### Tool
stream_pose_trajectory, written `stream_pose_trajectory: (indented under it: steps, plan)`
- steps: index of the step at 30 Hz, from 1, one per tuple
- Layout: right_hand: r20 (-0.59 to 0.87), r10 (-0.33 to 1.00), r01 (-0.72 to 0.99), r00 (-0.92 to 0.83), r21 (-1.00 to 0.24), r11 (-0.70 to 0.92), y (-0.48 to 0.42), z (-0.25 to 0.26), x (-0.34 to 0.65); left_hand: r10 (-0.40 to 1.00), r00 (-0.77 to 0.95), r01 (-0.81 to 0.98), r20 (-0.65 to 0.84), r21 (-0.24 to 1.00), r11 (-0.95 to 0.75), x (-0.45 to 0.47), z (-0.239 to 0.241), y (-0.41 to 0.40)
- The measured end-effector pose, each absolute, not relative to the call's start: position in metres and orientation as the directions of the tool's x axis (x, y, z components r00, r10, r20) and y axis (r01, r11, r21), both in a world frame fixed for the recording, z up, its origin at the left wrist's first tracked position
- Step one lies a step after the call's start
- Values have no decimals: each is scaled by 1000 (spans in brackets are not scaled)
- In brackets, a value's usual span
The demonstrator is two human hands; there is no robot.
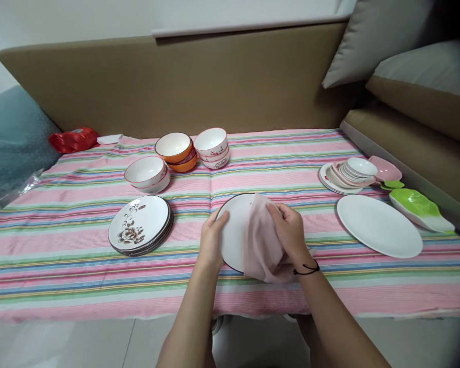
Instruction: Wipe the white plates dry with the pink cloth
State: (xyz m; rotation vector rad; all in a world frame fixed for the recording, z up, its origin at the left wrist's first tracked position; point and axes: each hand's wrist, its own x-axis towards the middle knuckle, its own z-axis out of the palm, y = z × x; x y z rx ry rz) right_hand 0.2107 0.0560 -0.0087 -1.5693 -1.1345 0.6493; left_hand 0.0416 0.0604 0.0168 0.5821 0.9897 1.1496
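A white plate with a dark rim [233, 232] is held up between my hands, above the front part of the striped cloth. My left hand [213, 236] grips its left edge, thumb on the upper face and fingers underneath. A pink cloth [262, 245] drapes over the plate's right half and hangs below it. My right hand [289, 227] is closed on that cloth at the plate's right edge, with the thumb pressing on top. Much of the plate's decoration is covered. Left of my hands lies a stack of plates [140, 222]; the top one bears a brown flower.
A striped cloth [80, 276] covers the surface. Behind stand white bowls [145, 173], orange bowls [174, 148] and another white stack [211, 145]. At right lie an oval plate [379, 225], a green leaf-shaped dish [417, 207] and stacked small dishes [348, 174]. Cushions [417, 76] border the right.
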Motion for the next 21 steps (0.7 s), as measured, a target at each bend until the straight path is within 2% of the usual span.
stream_pose_trajectory:
  steps: [8, 11, 17, 21]
  plan:
    - [104, 922, 287, 373, -958, -8, 55, -17, 209, 915, -56, -607, -399, 741, 286, 41, 14, 68]
    - [195, 903, 283, 384, -955, 86, 59, -20, 209, 913, -43, -620, -405, 727, 294, 41, 14, 71]
    - [497, 839, 549, 221, -775, 314, 61, -19, 207, 928, 3, -593, -373, 746, 302, 45, 11, 72]
    - [522, 836, 542, 170, -758, 363, 60, -18, 207, 931, 2, -586, -364, 754, 296, 44, 10, 72]
